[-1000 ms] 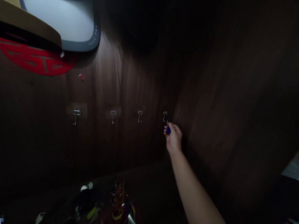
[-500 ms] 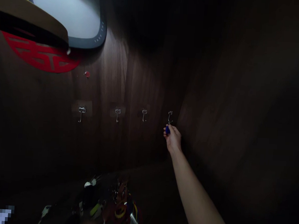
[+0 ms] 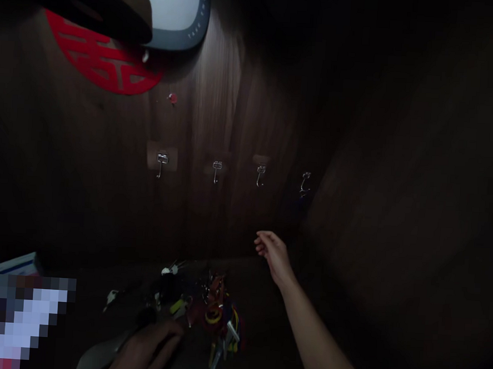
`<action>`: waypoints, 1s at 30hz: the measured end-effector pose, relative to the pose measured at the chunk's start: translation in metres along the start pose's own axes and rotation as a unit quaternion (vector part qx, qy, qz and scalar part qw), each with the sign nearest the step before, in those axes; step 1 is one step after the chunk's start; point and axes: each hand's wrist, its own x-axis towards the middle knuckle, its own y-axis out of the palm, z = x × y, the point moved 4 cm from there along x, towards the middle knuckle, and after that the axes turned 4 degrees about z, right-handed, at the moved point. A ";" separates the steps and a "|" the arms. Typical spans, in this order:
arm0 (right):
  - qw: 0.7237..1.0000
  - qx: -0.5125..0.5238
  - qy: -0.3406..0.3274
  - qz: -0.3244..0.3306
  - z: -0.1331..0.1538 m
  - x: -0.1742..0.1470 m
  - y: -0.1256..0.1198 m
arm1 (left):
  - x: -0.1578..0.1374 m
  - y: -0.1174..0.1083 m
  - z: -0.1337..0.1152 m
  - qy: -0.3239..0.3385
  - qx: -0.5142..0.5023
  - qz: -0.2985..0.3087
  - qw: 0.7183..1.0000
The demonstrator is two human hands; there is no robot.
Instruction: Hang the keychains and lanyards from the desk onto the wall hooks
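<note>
My right hand (image 3: 273, 254) is in mid-air below the row of hooks, its fingers loosely bent and slightly apart with nothing seen in them. Above and to its right, a dark blue key fob (image 3: 301, 202) hangs from the rightmost metal hook (image 3: 305, 182), hard to see in the shadow. My left hand (image 3: 147, 348) is low in the view, thumb and forefinger apart, beside a heap of keys and keychains (image 3: 214, 310). A yellow-green tag (image 3: 176, 306) lies close to its fingertips. Whether those fingertips touch anything is too dark to tell.
Three more hooks, the left (image 3: 161, 165), the middle (image 3: 216, 171) and the right one (image 3: 261, 175), hang bare on the dark wood panel. A red cut-out decoration (image 3: 111, 70) and a grey-edged panel (image 3: 176, 38) are above. Boxes (image 3: 18, 263) stand at the lower left.
My right hand has let go of the blue key fob, which now hangs on the rightmost hook, and has dropped down and away. My left hand has come further into view beside the keys.
</note>
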 end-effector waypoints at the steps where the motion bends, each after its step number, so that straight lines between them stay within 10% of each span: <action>1: 0.999 -0.018 0.013 0.025 -0.006 -0.009 0.008 | -0.001 0.001 0.001 -0.001 0.004 0.005 1.000; 10: 0.930 -0.246 -0.011 0.271 -0.033 -0.087 0.070 | 0.001 0.003 0.000 -0.018 0.010 0.011 1.000; 19: 0.824 -0.452 -0.139 0.313 -0.044 -0.102 0.081 | 0.006 -0.004 0.005 -0.027 0.047 -0.003 0.999; 30: 0.782 -0.509 -0.150 0.327 -0.040 -0.099 0.066 | 0.073 -0.013 -0.013 -0.076 0.198 0.041 0.976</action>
